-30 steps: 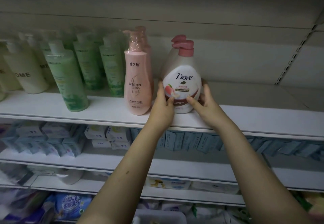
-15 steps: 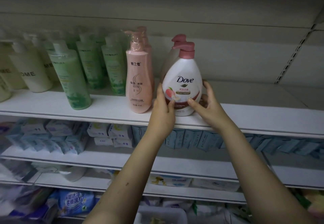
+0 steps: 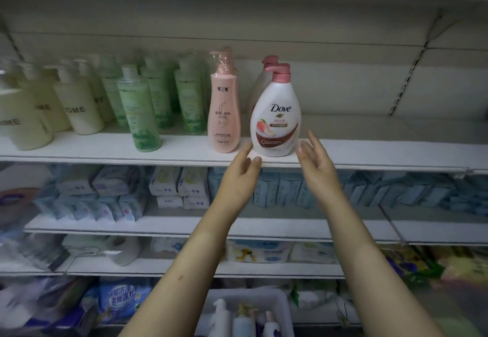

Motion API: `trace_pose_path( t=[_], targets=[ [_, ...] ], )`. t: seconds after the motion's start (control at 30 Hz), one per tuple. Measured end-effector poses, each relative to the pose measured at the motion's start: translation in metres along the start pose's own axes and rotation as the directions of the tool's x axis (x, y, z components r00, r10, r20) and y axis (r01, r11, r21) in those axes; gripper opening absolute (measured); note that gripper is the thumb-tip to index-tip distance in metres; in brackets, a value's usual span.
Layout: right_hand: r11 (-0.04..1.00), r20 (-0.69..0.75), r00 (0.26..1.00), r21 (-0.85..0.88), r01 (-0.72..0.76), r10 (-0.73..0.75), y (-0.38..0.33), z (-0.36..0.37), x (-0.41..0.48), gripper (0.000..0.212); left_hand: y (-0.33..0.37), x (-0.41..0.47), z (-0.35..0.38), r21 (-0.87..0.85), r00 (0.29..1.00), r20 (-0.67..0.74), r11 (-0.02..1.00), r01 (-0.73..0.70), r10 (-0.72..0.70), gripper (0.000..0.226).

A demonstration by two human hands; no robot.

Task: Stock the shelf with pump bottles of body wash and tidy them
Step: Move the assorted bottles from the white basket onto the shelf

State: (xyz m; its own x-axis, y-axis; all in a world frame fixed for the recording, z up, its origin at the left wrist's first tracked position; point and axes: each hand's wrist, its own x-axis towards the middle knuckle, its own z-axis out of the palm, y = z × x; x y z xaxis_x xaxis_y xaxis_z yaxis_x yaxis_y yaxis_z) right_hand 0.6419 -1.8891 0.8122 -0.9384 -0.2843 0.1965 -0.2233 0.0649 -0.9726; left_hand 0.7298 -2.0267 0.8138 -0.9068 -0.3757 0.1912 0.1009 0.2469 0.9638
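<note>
The fingers (image 3: 247, 155) of the left hand (image 3: 239, 179) were straight and loosely spread, holding nothing, their blurred tips just beside the lower left of the Dove bottle (image 3: 276, 117); whether they touched it could not be told. The fingers (image 3: 311, 140) of the right hand (image 3: 319, 171) were likewise relaxed and empty, a little apart from the bottle's lower right. The bottle stood upright near the front edge of the shelf (image 3: 184, 151), label forward. A 2nd pink-capped bottle (image 3: 260, 83) stood behind it, mostly hidden, only its pump and shoulder showing. Just left stood a tall pink bottle (image 3: 224, 115), with another largely concealed behind it. Farther left came green bottles (image 3: 138, 111) and cream bottles (image 3: 81, 109), smeared, their lettering only partly legible. Packets on the lower shelves were too blurred to read. At the bottom edge a white bin (image 3: 281, 298) held several pump bottles, cut off by the frame.
</note>
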Motion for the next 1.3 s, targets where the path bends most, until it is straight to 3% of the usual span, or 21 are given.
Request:
trace_pose_path(
  t=[0.23, 0.4, 0.63, 0.83, 0.97, 1.17, 1.3],
  targets=[
    [0.994, -0.029, 0.995, 0.055, -0.098, 0.1, 0.041, 0.017, -0.083, 0.046, -0.033, -0.06, -0.027, -0.082, 0.992, 0.038, 0.99, 0.119, -0.116, 0.043],
    [0.95, 0.009, 0.949, 0.001, -0.314, 0.314, 0.11, 0.026, -0.14, 0.04, -0.106, -0.113, -0.037, -0.123, 0.951, 0.001, 0.944, 0.307, -0.309, 0.037],
    [0.755, -0.006, 0.758, -0.071, -0.651, 0.653, 0.208, 0.021, -0.216, 0.037, -0.206, -0.202, -0.038, -0.185, 0.746, -0.056, 0.741, 0.646, -0.664, 0.038],
    [0.572, -0.029, 0.579, -0.123, -0.811, 0.815, 0.265, 0.011, -0.257, 0.038, -0.25, -0.246, -0.019, -0.147, 0.617, -0.096, 0.624, 0.767, -0.781, 0.042],
    [0.521, -0.02, 0.529, -0.142, -0.841, 0.848, 0.291, 0.012, -0.267, 0.025, -0.277, -0.259, -0.002, -0.149, 0.565, -0.107, 0.576, 0.804, -0.818, 0.045],
    [0.481, 0.034, 0.483, -0.179, -0.858, 0.875, 0.342, 0.025, -0.276, 0.035, -0.322, -0.267, 0.015, -0.192, 0.471, -0.223, 0.512, 0.837, -0.853, 0.037],
    [0.454, 0.071, 0.448, -0.143, -0.879, 0.891, 0.372, 0.039, -0.275, 0.027, -0.355, -0.269, 0.025, -0.2, 0.408, -0.253, 0.461, 0.865, -0.877, 0.047]
  ],
)
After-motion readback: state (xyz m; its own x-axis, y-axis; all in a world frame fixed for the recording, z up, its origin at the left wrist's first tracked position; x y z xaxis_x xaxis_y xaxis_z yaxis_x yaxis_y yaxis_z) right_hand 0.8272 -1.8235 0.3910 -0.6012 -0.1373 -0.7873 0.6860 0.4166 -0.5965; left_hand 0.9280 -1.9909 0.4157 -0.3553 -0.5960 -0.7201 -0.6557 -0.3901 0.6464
